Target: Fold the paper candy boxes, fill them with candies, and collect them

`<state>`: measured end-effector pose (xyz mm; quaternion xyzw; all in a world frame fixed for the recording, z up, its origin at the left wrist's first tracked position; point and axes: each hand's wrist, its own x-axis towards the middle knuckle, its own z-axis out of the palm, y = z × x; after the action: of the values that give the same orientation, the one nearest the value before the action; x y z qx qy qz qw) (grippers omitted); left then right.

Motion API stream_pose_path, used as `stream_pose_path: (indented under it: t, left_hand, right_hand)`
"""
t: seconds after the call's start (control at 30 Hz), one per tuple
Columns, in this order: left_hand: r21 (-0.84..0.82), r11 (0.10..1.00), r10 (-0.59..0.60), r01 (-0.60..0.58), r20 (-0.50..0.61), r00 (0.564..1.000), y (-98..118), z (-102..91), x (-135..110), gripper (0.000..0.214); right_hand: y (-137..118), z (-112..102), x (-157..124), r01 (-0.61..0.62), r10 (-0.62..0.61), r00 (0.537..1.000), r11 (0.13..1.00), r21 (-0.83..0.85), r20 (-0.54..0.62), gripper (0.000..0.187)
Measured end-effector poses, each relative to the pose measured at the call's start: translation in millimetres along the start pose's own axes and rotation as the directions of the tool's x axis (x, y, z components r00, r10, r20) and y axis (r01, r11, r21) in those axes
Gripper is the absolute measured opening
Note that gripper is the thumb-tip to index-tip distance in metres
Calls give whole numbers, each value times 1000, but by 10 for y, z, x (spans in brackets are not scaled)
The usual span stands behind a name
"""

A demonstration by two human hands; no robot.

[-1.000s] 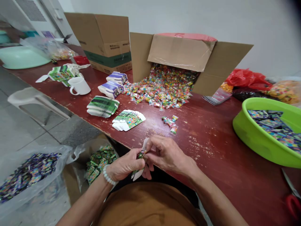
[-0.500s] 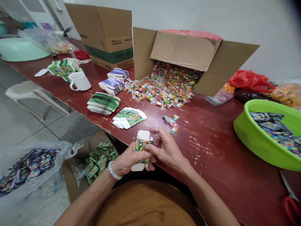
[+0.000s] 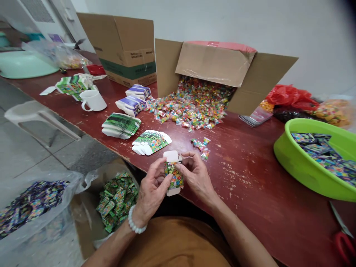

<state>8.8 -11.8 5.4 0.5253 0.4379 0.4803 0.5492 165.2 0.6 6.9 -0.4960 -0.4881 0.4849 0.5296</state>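
Head view: take the fanned stack of cartons (image 3: pixel 155 141) on the tabletop (image 3: pixel 250 193) as landmark. The small carton (image 3: pixel 175 178) is held on the near side of this stack and to its right, white end flaps (image 3: pixel 170 156) extended. The left hand (image 3: pixel 151 191) grips the carton's left side, thumb across the front; the right hand (image 3: pixel 198 178) grips its upper right edge. The step in hand appears to be shaping the carton. The next move calls for firm left support and light right-thumb pressure, to avoid creasing.
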Motion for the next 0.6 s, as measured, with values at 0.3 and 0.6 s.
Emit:
stream_pose_path:
  t: [0.3,0.6]
  left_hand:
    - [-105,979,-164,176,107,981,89,-45,130,29]
    - [-73,989,-119,130,132,984,68,-34,152,18]
  right_hand:
    - [7,-63,2,40,-39,997,999,-7,69,19]
    - [-81,-185,177,-147,119,977,977,152,177,38]
